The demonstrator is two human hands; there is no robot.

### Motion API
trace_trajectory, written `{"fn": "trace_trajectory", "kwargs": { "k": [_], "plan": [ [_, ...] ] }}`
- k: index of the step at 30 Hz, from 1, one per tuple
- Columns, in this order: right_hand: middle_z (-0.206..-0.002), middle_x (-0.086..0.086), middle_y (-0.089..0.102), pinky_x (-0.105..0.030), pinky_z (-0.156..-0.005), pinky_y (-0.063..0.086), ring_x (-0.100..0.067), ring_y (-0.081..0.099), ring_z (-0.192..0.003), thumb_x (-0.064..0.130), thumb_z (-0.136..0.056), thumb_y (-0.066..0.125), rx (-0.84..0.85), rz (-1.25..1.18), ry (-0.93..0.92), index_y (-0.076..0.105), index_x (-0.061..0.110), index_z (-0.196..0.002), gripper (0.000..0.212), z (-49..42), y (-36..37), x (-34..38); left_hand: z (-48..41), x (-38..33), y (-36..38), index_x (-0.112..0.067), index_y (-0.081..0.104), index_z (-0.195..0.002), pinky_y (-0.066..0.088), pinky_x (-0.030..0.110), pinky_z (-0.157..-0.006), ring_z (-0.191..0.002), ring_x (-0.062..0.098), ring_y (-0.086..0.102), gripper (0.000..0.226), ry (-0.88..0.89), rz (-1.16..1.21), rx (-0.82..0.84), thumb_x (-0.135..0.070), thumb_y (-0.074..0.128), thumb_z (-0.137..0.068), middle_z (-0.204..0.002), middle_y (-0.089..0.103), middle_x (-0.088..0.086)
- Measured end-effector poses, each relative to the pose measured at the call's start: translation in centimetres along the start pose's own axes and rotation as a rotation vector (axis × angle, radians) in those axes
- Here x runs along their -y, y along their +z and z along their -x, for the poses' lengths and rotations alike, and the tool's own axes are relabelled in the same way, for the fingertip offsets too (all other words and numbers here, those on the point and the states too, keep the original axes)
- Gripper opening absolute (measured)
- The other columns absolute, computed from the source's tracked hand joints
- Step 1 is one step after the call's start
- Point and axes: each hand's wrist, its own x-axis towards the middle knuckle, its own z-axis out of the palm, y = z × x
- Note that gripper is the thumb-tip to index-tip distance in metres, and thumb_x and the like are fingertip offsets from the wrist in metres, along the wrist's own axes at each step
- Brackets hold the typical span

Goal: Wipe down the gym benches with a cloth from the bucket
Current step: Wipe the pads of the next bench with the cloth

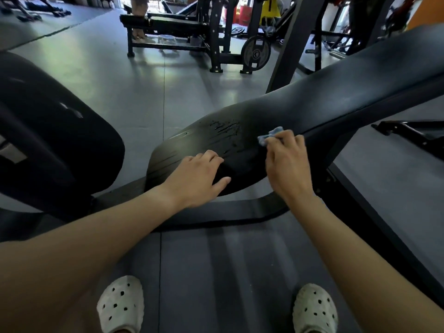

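A long black padded bench (pixel 336 92) slopes up from the centre toward the upper right. Wet streaks (pixel 225 128) shine on its lower end. My right hand (pixel 288 162) grips a small blue cloth (pixel 270 135) and holds it against the pad's right edge; most of the cloth is hidden under my fingers. My left hand (pixel 199 176) rests on the lower end of the pad, fingers bent over its surface and thumb stretched along the near edge. A pale bucket (pixel 167 39) stands on the floor far back, under another bench.
A large black padded seat (pixel 48 131) fills the left side. The bench's steel frame (pixel 374 217) runs down to the right. A flat bench and rack (pixel 168 25) with a weight plate (pixel 255 54) stand behind, with a person's legs (pixel 139 20) beside them. My white clogs (pixel 121 306) are on the grey floor.
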Motion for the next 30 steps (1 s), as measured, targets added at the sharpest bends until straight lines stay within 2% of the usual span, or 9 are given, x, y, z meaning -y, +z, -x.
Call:
{"fn": "trace_trajectory", "kwargs": {
  "k": [4, 7, 13, 18, 22, 26, 30],
  "plan": [
    [-0.123, -0.005, 0.056, -0.041, -0.081, 0.046, -0.026, 0.043, -0.095, 0.013, -0.102, 0.047, -0.009, 0.023, 0.022, 0.071, 0.009, -0.111, 0.026, 0.2, 1.3, 1.4, 1.2, 1.7, 0.3, -0.013, 0.044, -0.152, 0.045, 0.045, -0.111, -0.133, 0.024, 0.051, 0.067, -0.055, 0.046, 0.089, -0.058, 0.042, -0.103, -0.153, 0.044, 0.005],
    [-0.119, -0.008, 0.058, -0.04, -0.077, 0.043, -0.027, 0.043, -0.091, 0.01, -0.097, 0.049, 0.052, 0.062, -0.102, 0.07, 0.01, -0.11, 0.024, 1.2, 1.7, 3.7, 1.8, 2.5, 0.6, -0.014, 0.037, -0.156, 0.045, 0.047, -0.11, -0.135, 0.025, 0.048, 0.067, -0.06, 0.058, 0.14, -0.056, 0.043, -0.104, -0.153, 0.041, 0.005],
    [-0.111, -0.007, 0.059, -0.039, -0.071, 0.044, -0.027, 0.044, -0.085, 0.016, -0.09, 0.039, 0.198, 0.081, -0.352, 0.071, 0.011, -0.104, 0.035, 1.9, 2.4, 7.0, 2.0, 2.7, 1.1, -0.013, 0.038, -0.154, 0.049, 0.049, -0.103, -0.128, 0.027, 0.051, 0.067, -0.04, 0.043, 0.142, -0.055, 0.044, -0.103, -0.147, 0.045, 0.007],
    [-0.112, -0.004, 0.065, -0.042, -0.074, 0.044, -0.03, 0.047, -0.095, 0.014, -0.094, 0.049, 0.169, 0.136, -0.208, 0.076, 0.011, -0.101, 0.028, -1.3, 2.2, 5.4, 2.2, 3.2, 1.1, -0.013, 0.036, -0.155, 0.049, 0.048, -0.103, -0.132, 0.027, 0.049, 0.065, -0.009, 0.02, 0.148, -0.052, 0.041, -0.105, -0.151, 0.042, 0.008],
    [-0.118, -0.012, 0.064, -0.047, -0.097, 0.048, -0.034, 0.052, -0.12, 0.013, -0.095, 0.041, 0.242, 0.102, -0.17, 0.073, 0.003, -0.109, 0.037, -2.5, 3.4, 5.7, 2.1, 3.3, 1.1, -0.012, 0.04, -0.152, 0.049, 0.049, -0.102, -0.132, 0.027, 0.048, 0.06, -0.009, 0.018, 0.169, -0.05, 0.04, -0.106, -0.148, 0.043, 0.009],
    [-0.142, -0.02, 0.054, -0.043, -0.121, 0.03, -0.035, 0.04, -0.142, 0.024, -0.091, 0.018, 0.514, 0.127, -0.403, 0.057, -0.004, -0.136, 0.066, -1.6, 4.6, 7.8, 1.9, 3.7, 1.5, -0.013, 0.045, -0.149, 0.051, 0.047, -0.098, -0.126, 0.026, 0.05, 0.056, 0.002, 0.035, 0.127, -0.048, 0.042, -0.105, -0.14, 0.047, 0.007],
    [-0.158, -0.01, 0.041, -0.039, -0.125, 0.021, -0.024, 0.028, -0.151, 0.013, -0.1, 0.036, 0.578, 0.052, -0.431, 0.049, 0.011, -0.148, 0.049, -2.9, 3.6, 6.9, 1.5, 4.3, 1.9, -0.015, 0.05, -0.146, 0.051, 0.046, -0.099, -0.12, 0.025, 0.054, 0.055, 0.035, 0.077, 0.084, -0.048, 0.044, -0.103, -0.133, 0.051, 0.005]
  ]
}}
